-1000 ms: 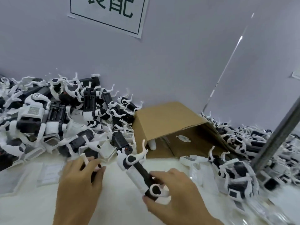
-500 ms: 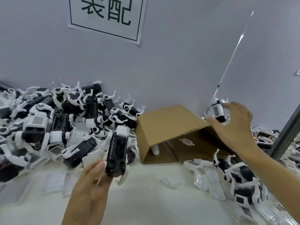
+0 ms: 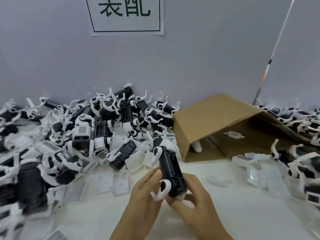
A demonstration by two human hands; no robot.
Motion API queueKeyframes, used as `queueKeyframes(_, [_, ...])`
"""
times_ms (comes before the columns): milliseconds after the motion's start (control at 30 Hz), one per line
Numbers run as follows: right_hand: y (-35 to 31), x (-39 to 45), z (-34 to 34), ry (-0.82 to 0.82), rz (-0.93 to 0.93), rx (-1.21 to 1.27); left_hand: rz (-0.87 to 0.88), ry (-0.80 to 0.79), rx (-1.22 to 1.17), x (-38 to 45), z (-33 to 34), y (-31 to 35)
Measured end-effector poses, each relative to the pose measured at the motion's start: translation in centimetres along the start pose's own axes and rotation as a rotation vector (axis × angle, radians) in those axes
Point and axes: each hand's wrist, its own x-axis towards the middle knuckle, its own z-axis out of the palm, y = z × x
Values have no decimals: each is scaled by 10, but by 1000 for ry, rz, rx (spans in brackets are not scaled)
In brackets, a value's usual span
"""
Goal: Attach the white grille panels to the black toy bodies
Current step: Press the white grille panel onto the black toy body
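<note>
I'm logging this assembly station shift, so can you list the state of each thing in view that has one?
black toy body: held over the table by both hands, open cavity facing up, no grille panel on that face
left hand: gripping the toy body's left side
right hand: gripping the toy body's lower end
cardboard box: tipped on its side, opening facing the camera
loose grille panels: lying unattached on the table

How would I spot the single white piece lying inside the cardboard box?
Find the brown cardboard box tipped on its side against the grey wall, right of the big toy pile. On its shadowed inner wall lies a small white oval plastic piece with little tabs, alone, unlike the rounded white part at the opening.
</note>
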Motion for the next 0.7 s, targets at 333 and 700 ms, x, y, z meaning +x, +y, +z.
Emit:
queueKeyframes(333, [8, -4, -14, -12, 34, 68, -61, 76, -136, 8, -5, -16])
queueKeyframes(700, [13, 1, -10, 23, 56, 64, -26, 108, 19, 15, -9, -20])
